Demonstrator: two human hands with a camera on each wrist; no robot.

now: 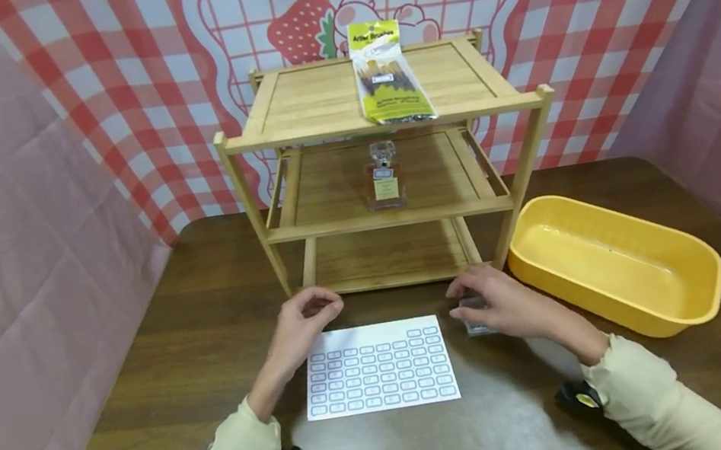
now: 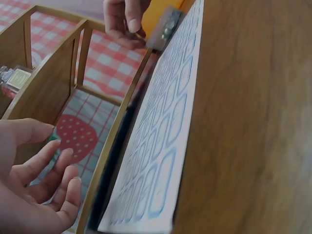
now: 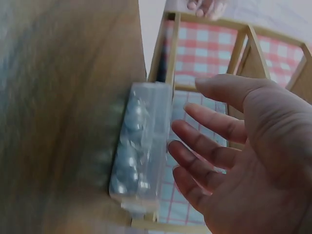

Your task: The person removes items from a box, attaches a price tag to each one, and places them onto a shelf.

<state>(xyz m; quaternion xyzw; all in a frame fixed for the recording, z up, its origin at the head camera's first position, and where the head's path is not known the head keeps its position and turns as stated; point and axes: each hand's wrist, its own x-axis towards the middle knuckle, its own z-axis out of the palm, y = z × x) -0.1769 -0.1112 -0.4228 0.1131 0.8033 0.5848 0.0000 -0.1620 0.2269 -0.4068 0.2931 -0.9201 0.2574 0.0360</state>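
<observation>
A sheet of blue-bordered labels (image 1: 382, 376) lies flat on the table, with its upper strip blank except at the right. My left hand (image 1: 305, 325) hovers at its top left corner, fingers loosely bent and holding nothing. In the left wrist view, a gap shows between that hand's thumb and fingers (image 2: 46, 175). My right hand (image 1: 506, 301) is over a small clear plastic box (image 1: 476, 316) right of the sheet. Seen from the right wrist, the box (image 3: 141, 146) contains several shiny, roundish grey pieces. The right hand's fingers spread beside it without gripping it.
Behind the sheet stands a three-tier wooden shelf (image 1: 394, 218). A pack of artist brushes (image 1: 384, 75) lies on its top tier and a glass perfume bottle (image 1: 385, 179) stands on the middle one. To the right is a yellow plastic basin (image 1: 615, 262).
</observation>
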